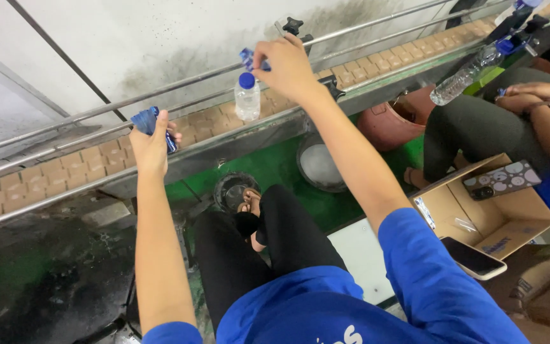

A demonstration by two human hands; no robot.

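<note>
Both hands are raised over the conveyor belt (97,159) that runs from the lower left to the upper right of the frame: the right hand (286,64), top centre, pinches a small blue sleeve label (247,58) just above the blue cap of a clear plastic bottle (247,97) standing upright on the tan belt links, while the left hand (151,141), left of centre, is clenched around a bundle of blue labels (144,120) beside the near guide rail (237,130). Among the larger things, the belt itself looks like the main risk: if the bottle is riding along it, the label could miss the cap or catch crooked on it. A nudge from the right hand's knuckles could tip the light bottle against the rail or over onto the green floor (275,165) below. At the right edge another person's hands (529,95) work near a second, tilted bottle (463,79), near enough for arms to cross. Lower right, a phone (472,258) lies on the flap of an open cardboard box (498,216) and looks liable to slide off. Smallest, the loose bundle could shed labels if the left fist slackens.
</note>
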